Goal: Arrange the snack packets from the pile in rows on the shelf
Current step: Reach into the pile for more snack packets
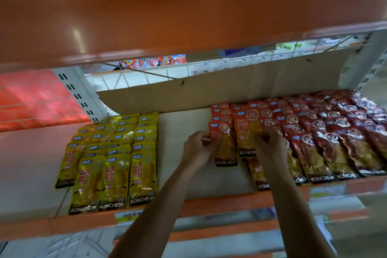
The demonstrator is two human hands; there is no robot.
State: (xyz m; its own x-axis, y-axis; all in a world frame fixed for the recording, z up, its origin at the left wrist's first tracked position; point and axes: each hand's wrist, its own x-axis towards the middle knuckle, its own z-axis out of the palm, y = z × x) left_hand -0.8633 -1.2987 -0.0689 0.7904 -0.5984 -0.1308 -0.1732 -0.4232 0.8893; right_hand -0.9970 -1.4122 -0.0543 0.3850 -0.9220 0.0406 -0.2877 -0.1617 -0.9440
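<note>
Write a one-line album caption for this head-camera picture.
Left hand and right hand grip red snack packets beside the red rows; yellow packets lie further left.

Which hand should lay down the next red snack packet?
Left, probably: the left hand pinches the leftmost red foil snack packet beside the bare shelf, while the right hand grips the neighbouring red packet.

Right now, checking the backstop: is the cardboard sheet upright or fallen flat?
Upright: the cardboard sheet stands on edge behind the red packets.

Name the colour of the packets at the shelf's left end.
Those packets are yellow with a black bottom band; head view.
</note>
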